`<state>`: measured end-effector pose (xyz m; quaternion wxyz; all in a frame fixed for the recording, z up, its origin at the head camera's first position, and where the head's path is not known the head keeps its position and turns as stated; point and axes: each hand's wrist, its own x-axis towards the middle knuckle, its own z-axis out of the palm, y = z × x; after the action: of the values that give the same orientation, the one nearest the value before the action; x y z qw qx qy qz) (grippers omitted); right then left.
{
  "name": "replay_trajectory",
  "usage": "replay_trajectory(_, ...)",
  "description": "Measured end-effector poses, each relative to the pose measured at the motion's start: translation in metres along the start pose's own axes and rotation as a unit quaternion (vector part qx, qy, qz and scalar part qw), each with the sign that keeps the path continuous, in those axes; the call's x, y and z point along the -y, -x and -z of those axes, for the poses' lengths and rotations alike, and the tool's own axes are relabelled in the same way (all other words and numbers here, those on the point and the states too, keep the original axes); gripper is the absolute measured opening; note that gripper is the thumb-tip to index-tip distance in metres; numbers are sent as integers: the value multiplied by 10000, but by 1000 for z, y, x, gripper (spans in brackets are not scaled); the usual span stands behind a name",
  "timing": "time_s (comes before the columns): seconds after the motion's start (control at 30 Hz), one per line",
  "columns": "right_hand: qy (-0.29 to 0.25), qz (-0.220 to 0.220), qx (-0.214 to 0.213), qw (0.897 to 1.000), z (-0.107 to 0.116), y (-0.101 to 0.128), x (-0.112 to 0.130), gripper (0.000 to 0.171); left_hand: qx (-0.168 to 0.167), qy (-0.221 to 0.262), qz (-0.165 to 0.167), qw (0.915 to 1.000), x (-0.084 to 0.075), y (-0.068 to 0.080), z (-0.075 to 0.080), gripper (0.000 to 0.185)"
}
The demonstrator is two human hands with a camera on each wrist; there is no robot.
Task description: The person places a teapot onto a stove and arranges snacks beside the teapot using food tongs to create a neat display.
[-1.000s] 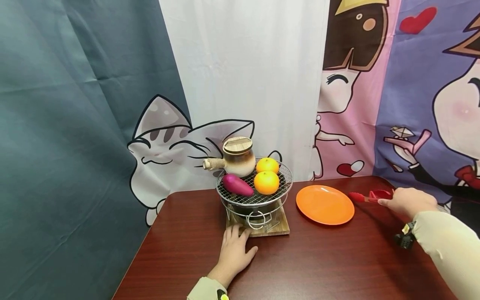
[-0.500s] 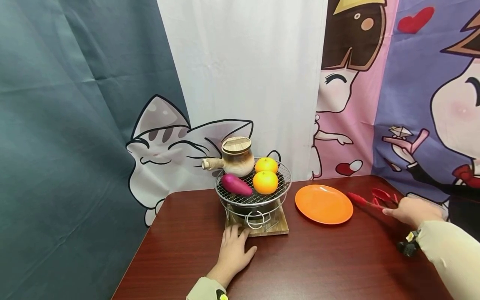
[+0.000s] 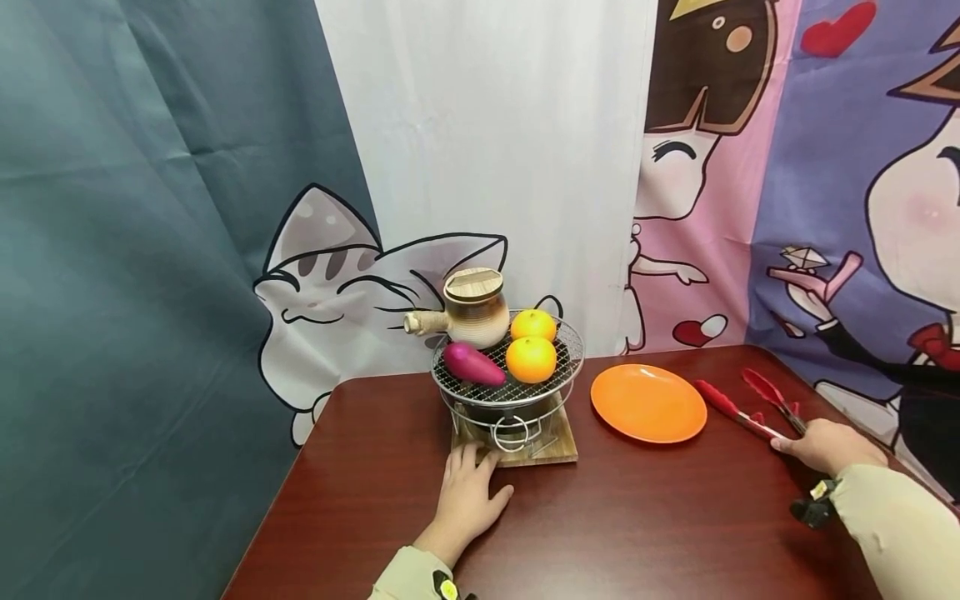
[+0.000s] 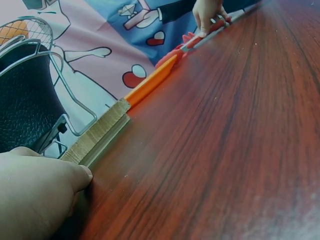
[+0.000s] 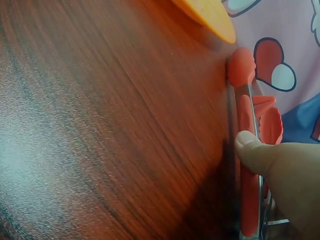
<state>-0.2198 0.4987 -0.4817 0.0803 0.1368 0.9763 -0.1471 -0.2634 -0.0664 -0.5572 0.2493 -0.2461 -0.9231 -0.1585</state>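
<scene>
At the table's right side, my right hand point(image 3: 838, 447) grips a pair of red tongs point(image 3: 722, 402) by the handles, and their two arms spread apart. The right wrist view shows the thumb point(image 5: 252, 150) lying across one tong arm point(image 5: 247, 200). My left hand point(image 3: 467, 504) rests on the table with its fingers extended, fingertips at the front edge of a wooden board point(image 3: 558, 446). That board carries a small round grill point(image 3: 510, 398), on which sit a lidded clay pot point(image 3: 477, 321), a purple eggplant point(image 3: 474, 364) and two oranges point(image 3: 531, 359).
An orange plate point(image 3: 648, 403) lies on the dark red table point(image 3: 637, 517) between the grill and the tongs. Behind the table hangs a printed curtain point(image 3: 495, 125). A side handle point(image 3: 425, 322) of the pot juts out to the left.
The tongs have gone from nearly together to spread wide. My right hand has moved slightly nearer to me along the table. My left hand stays in place.
</scene>
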Motion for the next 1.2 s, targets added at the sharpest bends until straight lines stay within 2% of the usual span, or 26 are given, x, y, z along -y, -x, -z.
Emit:
replay_trajectory(0.13,-101,-101,-54,9999,-6,-4,2,79,-7,8,-7,10000,4,-1,-1,50)
replay_trajectory(0.3,17,59,-182,9998,-11,-10,1,87,0,-21,-37,10000,5,0,-2,50)
replay_trajectory(0.6,-19,-222,-786,9967,-26,-20,10,97,-7,-3,-42,10000,4,1,1,50)
replay_trajectory(0.83,28,-304,-1322,9908,-36,-30,15,92,13,-39,-23,10000,4,1,1,49)
replay_trajectory(1.2,-89,-322,-1870,9818,-48,-20,24,80,-23,-28,-114,9999,0,-1,3,50)
